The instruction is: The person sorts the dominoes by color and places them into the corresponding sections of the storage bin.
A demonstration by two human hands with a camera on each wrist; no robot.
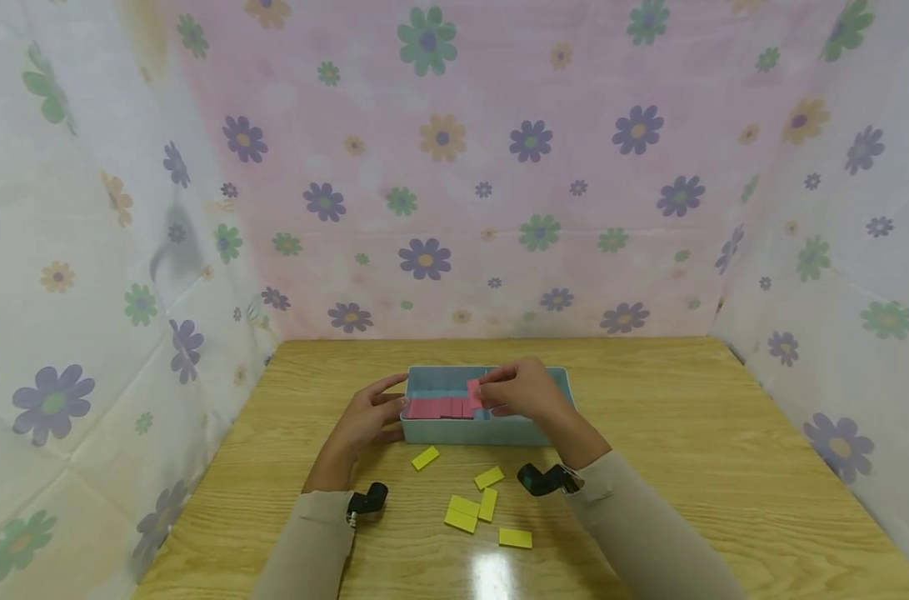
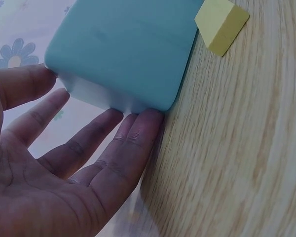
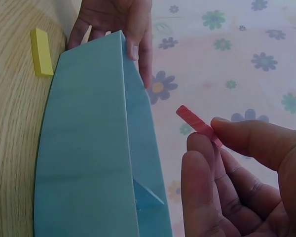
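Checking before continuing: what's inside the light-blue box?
Pink blocks lie in the left compartment. The right hand, pinching another pink block, covers much of the right compartment; I can't tell its contents.

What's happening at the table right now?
A person's right hand pinches a small pink rectangular block above a light-blue, rectangular, plastic-looking box. Their left hand rests its fingers against the box's left end. Other small pink rectangular blocks sit in a row in the box's left compartment; the right hand partly hides the other one. Six small yellow rectangular blocks lie in front of the box on the wood-grain table.
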